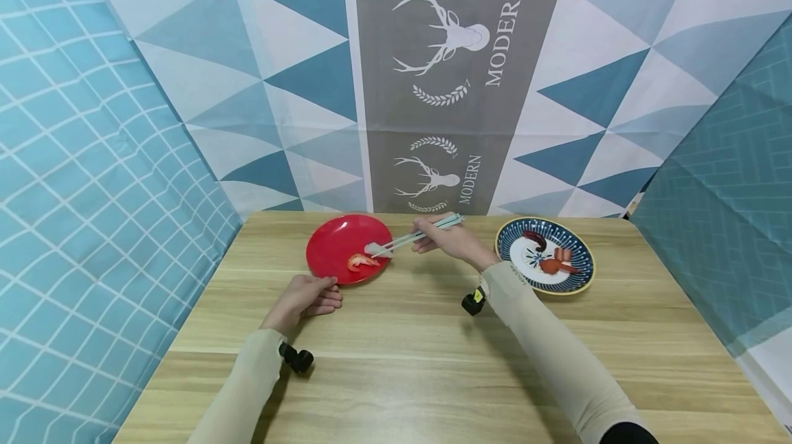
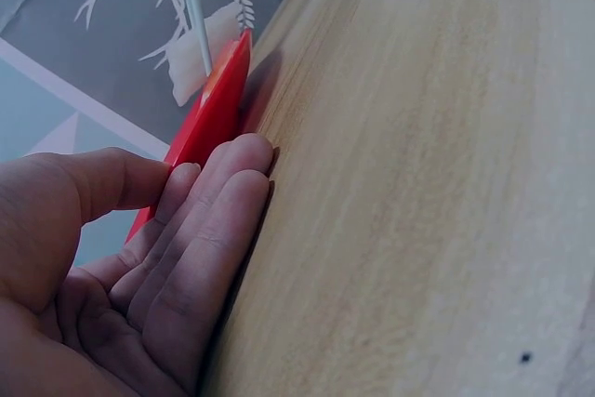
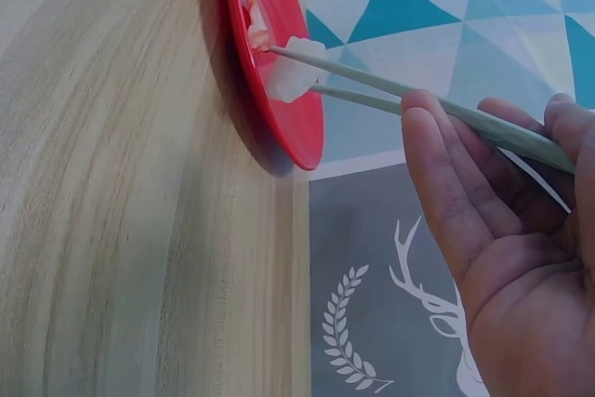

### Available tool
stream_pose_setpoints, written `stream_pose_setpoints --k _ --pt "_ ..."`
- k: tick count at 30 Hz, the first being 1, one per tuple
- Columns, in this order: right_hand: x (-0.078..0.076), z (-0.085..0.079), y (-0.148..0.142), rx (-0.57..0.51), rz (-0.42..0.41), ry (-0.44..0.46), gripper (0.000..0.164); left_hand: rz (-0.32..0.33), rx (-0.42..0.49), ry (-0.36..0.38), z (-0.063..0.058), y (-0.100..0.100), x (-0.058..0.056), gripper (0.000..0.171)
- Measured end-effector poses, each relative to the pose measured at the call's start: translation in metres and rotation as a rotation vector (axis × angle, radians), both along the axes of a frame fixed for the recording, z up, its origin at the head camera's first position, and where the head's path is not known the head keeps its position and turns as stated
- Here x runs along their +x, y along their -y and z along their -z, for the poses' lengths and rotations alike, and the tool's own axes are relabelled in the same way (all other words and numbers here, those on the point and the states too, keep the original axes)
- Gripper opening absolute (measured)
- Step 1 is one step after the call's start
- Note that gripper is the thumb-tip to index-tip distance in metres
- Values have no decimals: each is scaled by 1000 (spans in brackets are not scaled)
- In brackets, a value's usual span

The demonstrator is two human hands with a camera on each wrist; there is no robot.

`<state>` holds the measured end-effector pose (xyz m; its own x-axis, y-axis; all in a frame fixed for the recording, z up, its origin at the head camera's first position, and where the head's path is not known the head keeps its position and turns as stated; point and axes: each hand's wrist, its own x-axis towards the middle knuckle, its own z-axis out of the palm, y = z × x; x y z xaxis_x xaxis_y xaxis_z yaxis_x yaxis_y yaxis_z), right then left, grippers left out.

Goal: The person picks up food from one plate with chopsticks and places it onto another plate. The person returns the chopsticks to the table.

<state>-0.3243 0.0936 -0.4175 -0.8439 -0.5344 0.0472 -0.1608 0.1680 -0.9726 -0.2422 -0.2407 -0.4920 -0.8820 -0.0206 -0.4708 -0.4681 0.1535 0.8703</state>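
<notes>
My left hand (image 1: 303, 298) rests at the near edge of a red plate (image 1: 331, 241), its thumb and fingers pinching the rim. My right hand (image 1: 454, 241) grips a pair of pale green chopsticks (image 3: 465, 118) near their back ends. Between the chopstick tips is a whitish, translucent lump of food (image 3: 296, 70), low over the plate's right side. Beside the lump, an orange-and-white shrimp (image 1: 361, 262) lies on the plate.
To the right stands a blue-patterned plate (image 1: 580, 278) with a dark red curved piece (image 1: 535, 240), pinkish pieces (image 1: 562, 253) and an orange-brown drumstick-shaped piece (image 1: 553, 266). A patterned cloth (image 1: 427, 107) hangs behind the wooden table (image 1: 396, 361). Dark wrist cameras sit on both wrists.
</notes>
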Motion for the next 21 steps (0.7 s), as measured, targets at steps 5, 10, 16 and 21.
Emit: stream_pose_setpoints --k 5,10,16,21 --pt "-1 2 4 6 -6 -10 42 1 5 -8 -1 1 1 38" --pt "-3 3 8 -1 -5 -13 42 5 7 -10 -1 1 0 39" --pt "-3 6 12 -14 17 9 42 2 9 -14 0 1 1 39" --pt "-2 6 15 -25 25 16 42 0 7 -13 0 0 1 39"
